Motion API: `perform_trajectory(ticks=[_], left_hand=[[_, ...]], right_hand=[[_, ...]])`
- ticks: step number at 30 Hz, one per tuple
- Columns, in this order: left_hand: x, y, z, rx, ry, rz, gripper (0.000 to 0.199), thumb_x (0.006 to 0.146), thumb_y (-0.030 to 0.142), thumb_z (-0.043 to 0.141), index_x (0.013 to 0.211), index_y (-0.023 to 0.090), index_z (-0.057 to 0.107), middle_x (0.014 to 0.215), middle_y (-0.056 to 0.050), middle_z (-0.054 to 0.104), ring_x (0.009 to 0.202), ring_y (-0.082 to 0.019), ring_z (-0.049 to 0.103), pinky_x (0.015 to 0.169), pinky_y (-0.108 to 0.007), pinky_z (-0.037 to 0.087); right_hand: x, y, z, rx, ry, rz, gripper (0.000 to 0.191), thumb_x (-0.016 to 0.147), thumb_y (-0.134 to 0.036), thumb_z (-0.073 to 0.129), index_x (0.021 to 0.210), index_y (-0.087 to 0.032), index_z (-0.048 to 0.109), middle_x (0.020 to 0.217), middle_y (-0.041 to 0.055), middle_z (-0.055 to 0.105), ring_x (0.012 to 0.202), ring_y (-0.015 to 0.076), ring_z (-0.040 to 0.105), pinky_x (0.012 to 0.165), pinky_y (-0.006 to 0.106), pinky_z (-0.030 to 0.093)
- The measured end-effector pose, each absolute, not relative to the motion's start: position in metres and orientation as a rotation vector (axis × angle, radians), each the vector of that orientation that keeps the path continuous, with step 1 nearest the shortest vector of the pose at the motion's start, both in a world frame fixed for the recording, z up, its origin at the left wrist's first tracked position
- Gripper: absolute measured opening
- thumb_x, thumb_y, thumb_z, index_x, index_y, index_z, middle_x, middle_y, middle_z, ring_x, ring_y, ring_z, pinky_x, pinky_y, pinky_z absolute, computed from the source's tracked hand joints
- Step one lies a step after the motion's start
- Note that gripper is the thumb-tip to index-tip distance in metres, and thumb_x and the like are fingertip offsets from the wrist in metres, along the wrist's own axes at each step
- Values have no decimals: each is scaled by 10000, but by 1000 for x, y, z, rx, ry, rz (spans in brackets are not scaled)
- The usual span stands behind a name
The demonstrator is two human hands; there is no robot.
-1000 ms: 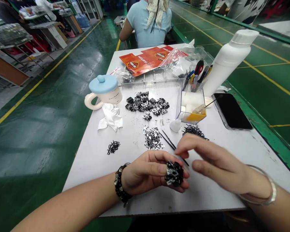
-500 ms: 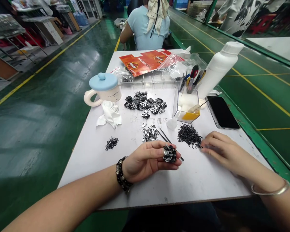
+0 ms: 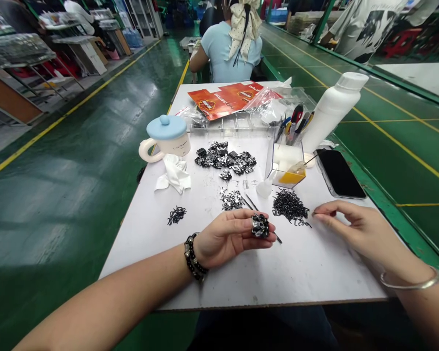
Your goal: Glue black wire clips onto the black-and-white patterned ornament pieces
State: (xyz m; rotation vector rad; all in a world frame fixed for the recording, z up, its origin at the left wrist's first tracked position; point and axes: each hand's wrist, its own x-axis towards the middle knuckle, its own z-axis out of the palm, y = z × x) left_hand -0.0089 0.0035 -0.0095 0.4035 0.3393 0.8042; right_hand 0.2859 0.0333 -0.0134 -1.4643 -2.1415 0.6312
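1. Your left fingers (image 3: 259, 242) lie curled and close together, and your left thumb (image 3: 244, 222) presses in from above, pinching a cluster of black-and-silver metal pieces (image 3: 260, 225) over the near part of the table.
2. Your right thumb and forefinger (image 3: 324, 210) come close at the tips while your other fingers curl loosely behind them. Whether they pinch anything is too small to tell.
3. Your left hand (image 3: 229, 237) is near the middle of the white table (image 3: 263, 287), with a beaded bracelet (image 3: 193, 256) on the wrist. Your right hand (image 3: 358, 229) is to the right, with a silver bangle (image 3: 411, 282) on the wrist.
4. Just left of your right fingertips lies a pile of small black curved pieces (image 3: 290, 207). A pair of thin black tweezers (image 3: 259, 219) runs under the cluster.
5. Farther away sit a heap of silver-and-black bits (image 3: 232, 200), a larger black-and-silver pile (image 3: 225, 157), and a small black pile (image 3: 176, 215) to the left.
6. Around them are a white cloth (image 3: 174, 174), a mug with a blue lid (image 3: 166, 136), a clear box (image 3: 287, 165), a phone (image 3: 339, 174), and a white bottle (image 3: 332, 112).
7. At the far end, orange cardboard (image 3: 225, 101) lies on the table, and past it a co-worker in a pale blue shirt (image 3: 230, 58) sits with their back to you.
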Motion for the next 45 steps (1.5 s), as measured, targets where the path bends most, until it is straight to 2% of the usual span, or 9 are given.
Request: perform_trajectory(ticks=[4, 6, 10, 14, 19, 24, 34, 45], left_hand=[[-9, 5, -10, 384, 364, 811, 258, 746, 189, 708, 969, 75, 648, 909, -113, 717, 838, -199, 702, 785, -278, 557], [-9, 6, -11, 377, 384, 818, 261, 748, 188, 702, 978, 79, 645, 911, -113, 718, 836, -197, 703, 785, -276, 558], [-9, 7, -11, 367, 405, 844, 251, 760, 194, 683, 981, 82, 645, 915, -113, 716, 841, -197, 700, 791, -284, 551], [-8, 7, -11, 373, 427, 883, 266, 768, 200, 670, 1007, 87, 642, 896, -107, 713, 848, -201, 693, 787, -295, 539], [-7, 8, -11, 340, 459, 894, 279, 745, 178, 692, 1005, 84, 652, 868, -86, 716, 817, -175, 690, 802, -293, 539], [-6, 8, -10, 291, 517, 892, 282, 707, 155, 724, 976, 93, 667, 870, -71, 710, 829, -157, 676, 819, -276, 533], [-5, 7, -7, 272, 551, 881, 260, 692, 138, 734, 935, 97, 650, 832, -52, 687, 802, -140, 661, 816, -271, 521], [-4, 8, -4, 249, 630, 898, 264, 679, 130, 740, 921, 77, 647, 828, -68, 680, 788, -144, 650, 823, -290, 514]], right_hand=[[257, 28, 11, -1160, -2211, 507, 88, 881, -222, 530, 958, -235, 569, 889, 26, 671, 795, 182, 641, 696, 313, 513], [238, 27, 22, -965, -2326, 453, 174, 870, -133, 505, 1009, -230, 548, 909, 35, 659, 811, 176, 634, 696, 305, 520], [208, 24, 36, -718, -2281, 617, 316, 852, -36, 479, 1098, -234, 493, 941, 40, 646, 862, 168, 621, 725, 302, 538], [190, 19, 32, -795, -1954, 928, 274, 888, -57, 465, 1066, -261, 509, 921, 20, 643, 818, 142, 625, 709, 283, 546], [171, 18, 15, -836, -1626, 1164, 62, 861, -167, 587, 849, -221, 616, 785, 15, 530, 740, 123, 528, 618, 228, 478], [166, 17, 4, -914, -1549, 1336, 59, 859, -230, 609, 801, -221, 601, 759, 4, 476, 709, 123, 475, 618, 246, 422], [166, 14, 0, -932, -1596, 1196, 51, 857, -196, 592, 811, -218, 597, 768, 16, 495, 711, 135, 486, 578, 251, 416], [168, 13, -1, -978, -1691, 1013, 121, 827, -166, 635, 898, -249, 688, 803, 27, 556, 715, 135, 538, 544, 253, 448]])
